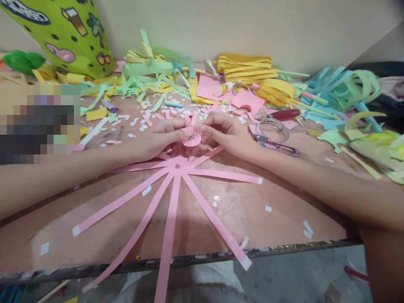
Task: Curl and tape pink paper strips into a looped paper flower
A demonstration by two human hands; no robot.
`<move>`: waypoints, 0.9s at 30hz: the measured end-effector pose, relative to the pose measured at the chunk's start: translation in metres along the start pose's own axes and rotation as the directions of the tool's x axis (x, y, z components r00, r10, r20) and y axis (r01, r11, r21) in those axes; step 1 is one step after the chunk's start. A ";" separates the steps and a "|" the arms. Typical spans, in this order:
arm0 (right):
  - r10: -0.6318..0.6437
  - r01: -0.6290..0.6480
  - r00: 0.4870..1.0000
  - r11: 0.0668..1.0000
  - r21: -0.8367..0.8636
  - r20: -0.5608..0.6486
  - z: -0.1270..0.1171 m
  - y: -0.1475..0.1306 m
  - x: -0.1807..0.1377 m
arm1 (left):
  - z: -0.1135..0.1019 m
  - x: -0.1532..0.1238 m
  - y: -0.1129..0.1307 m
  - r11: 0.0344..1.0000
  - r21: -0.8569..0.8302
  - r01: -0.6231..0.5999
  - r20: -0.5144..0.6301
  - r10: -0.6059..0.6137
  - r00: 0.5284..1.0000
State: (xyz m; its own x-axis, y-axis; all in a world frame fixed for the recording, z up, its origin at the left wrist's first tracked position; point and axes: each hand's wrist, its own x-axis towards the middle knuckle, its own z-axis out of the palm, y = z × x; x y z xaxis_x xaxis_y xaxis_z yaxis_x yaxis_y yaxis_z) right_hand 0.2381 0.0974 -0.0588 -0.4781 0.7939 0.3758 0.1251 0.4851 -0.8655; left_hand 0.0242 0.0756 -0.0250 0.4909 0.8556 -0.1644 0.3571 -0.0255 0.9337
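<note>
A pink paper piece [177, 166] with long strips spreading out like rays lies on the table, a small hole at its middle. Several strips end in white tips, and some hang over the near edge. Just behind its middle, my left hand [167, 134] and my right hand [221, 130] meet. Both are closed, thumbs and fingers pinching a round pink paper part [191, 139] where strips come together. The fingers partly hide how these strips join. Scissors [277, 145] with a purplish handle lie beside my right wrist.
A tape roll [274, 129] and a red-handled tool [285, 114] lie right of my hands. Yellow paper strips [244, 67], green strips [147, 69] and blue strips [328, 86] pile along the wall. A green printed bag [72, 38] stands back left. White paper scraps litter the table [104, 248].
</note>
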 end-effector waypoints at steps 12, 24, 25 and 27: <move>-0.039 0.039 0.999 0.999 0.011 0.008 0.001 0.005 -0.002 | -0.002 0.002 -0.004 1.000 -0.009 -0.024 0.003 0.024 1.000; 0.037 -0.037 0.998 0.999 0.007 0.046 0.001 0.001 -0.002 | 0.000 0.001 -0.001 0.997 -0.041 -0.061 -0.025 0.060 0.998; 0.049 -0.049 0.997 0.999 -0.003 0.059 0.001 0.001 -0.002 | 0.000 0.001 0.000 0.997 -0.036 -0.070 -0.028 0.069 0.997; 0.056 -0.055 0.995 0.998 -0.016 0.087 0.000 0.001 -0.002 | 0.000 0.002 0.000 0.997 -0.024 -0.076 -0.033 0.075 0.997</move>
State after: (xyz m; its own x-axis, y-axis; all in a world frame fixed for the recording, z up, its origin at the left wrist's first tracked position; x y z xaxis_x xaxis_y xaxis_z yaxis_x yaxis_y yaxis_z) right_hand 0.2391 0.0967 -0.0603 -0.5439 0.7851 0.2962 0.1651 0.4462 -0.8796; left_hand 0.0251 0.0770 -0.0250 0.4898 0.8678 -0.0832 0.2993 -0.0778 0.9510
